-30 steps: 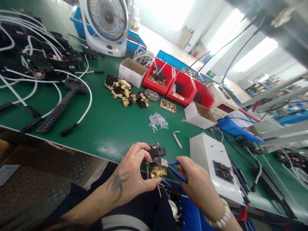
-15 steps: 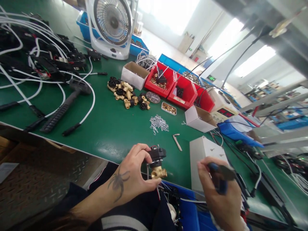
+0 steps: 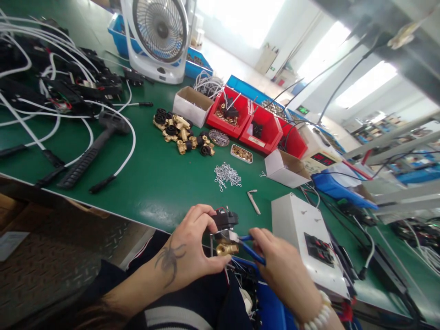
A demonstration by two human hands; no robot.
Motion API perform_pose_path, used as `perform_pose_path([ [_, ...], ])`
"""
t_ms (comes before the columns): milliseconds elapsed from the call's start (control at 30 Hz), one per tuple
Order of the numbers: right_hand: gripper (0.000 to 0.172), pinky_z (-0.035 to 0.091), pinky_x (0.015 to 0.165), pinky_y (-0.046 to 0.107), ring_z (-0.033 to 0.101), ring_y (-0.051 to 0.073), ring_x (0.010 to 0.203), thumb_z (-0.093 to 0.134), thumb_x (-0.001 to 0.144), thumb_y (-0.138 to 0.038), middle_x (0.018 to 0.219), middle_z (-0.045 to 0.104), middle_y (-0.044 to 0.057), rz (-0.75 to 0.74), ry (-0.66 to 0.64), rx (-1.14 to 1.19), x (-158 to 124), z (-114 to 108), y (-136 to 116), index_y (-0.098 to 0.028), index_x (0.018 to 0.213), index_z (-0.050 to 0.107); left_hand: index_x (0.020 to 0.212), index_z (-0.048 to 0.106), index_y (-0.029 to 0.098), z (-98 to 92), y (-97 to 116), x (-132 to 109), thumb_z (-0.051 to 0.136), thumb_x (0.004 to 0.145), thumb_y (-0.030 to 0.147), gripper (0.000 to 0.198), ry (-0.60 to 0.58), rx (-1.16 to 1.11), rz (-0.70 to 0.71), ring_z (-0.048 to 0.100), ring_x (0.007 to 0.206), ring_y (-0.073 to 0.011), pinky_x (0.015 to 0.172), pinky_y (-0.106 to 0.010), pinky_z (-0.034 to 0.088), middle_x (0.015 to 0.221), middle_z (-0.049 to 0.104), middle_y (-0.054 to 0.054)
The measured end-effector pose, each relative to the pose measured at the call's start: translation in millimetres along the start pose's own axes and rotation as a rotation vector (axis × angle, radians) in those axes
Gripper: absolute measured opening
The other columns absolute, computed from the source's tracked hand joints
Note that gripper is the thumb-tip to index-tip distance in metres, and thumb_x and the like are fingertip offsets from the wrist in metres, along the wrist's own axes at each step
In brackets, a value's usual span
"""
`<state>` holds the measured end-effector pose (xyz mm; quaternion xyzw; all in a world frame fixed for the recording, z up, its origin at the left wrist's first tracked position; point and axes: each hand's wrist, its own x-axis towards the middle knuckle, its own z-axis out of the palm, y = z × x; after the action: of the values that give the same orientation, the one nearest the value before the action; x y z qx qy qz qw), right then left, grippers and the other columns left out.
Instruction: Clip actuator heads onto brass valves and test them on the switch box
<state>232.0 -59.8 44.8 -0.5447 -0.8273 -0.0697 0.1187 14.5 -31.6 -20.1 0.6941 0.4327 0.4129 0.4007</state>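
Note:
My left hand (image 3: 192, 247) is closed around a brass valve (image 3: 227, 249) topped by a black plastic housing (image 3: 225, 220), held over the bench's front edge. Blue-handled pliers (image 3: 252, 252) are gripped in my right hand (image 3: 283, 266). Their jaws meet the joint between the black housing and the brass body; the exact contact point is blurred. Beyond my hands, a heap of small silver wire clips (image 3: 227, 176) lies on the green bench (image 3: 165, 192). A bent L-shaped metal piece (image 3: 253, 202) rests to the right of it.
Several brass fittings (image 3: 182, 133) sit behind the clips, near red bins (image 3: 228, 112) and a small tray of brass parts (image 3: 241, 153). A grey metal box (image 3: 302, 229) stands close on the right. At left lie a hammer (image 3: 96, 149) and tangled white cables (image 3: 130, 156); a fan (image 3: 161, 32) stands behind.
My right hand has swung left and brought the pliers onto the valve, uncovering the grey box's front. My left hand and the valve have stayed in place.

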Motion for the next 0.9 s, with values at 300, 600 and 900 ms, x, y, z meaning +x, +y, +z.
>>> perform_pose_path([
  [300,0.016,0.044,0.051,0.023,0.059,0.013,0.053,0.049,0.087,-0.01,0.072,0.063,0.0,0.185,0.13,0.106,-0.4,-12.7,1.2,-0.023,0.093,0.056,0.082,0.049,0.021,-1.6,1.6,0.2,0.078,0.064,0.017,0.034,0.006,0.006,0.005,0.059,0.108,-0.0253,0.09,-0.041,0.054,0.115,0.057,-0.008],
  [600,0.01,0.047,0.055,0.022,0.061,0.013,0.057,0.052,0.088,-0.014,0.073,0.063,-0.001,0.234,0.198,0.121,1.5,-12.7,-0.7,-0.023,0.093,0.055,0.082,0.05,0.021,0.5,2.3,-1.4,0.077,0.064,0.016,0.033,0.03,0.016,0.034,0.059,0.109,-0.0256,0.092,-0.041,0.052,0.113,0.057,-0.009],
  [900,0.01,0.048,0.057,0.024,0.062,0.015,0.059,0.052,0.088,-0.016,0.073,0.064,0.0,0.261,0.161,0.109,0.9,-10.3,4.7,-0.022,0.094,0.058,0.082,0.049,0.021,-1.0,2.5,-1.4,0.076,0.066,0.016,0.033,0.034,0.032,0.029,0.058,0.109,-0.0265,0.092,-0.044,0.053,0.114,0.057,-0.01],
])
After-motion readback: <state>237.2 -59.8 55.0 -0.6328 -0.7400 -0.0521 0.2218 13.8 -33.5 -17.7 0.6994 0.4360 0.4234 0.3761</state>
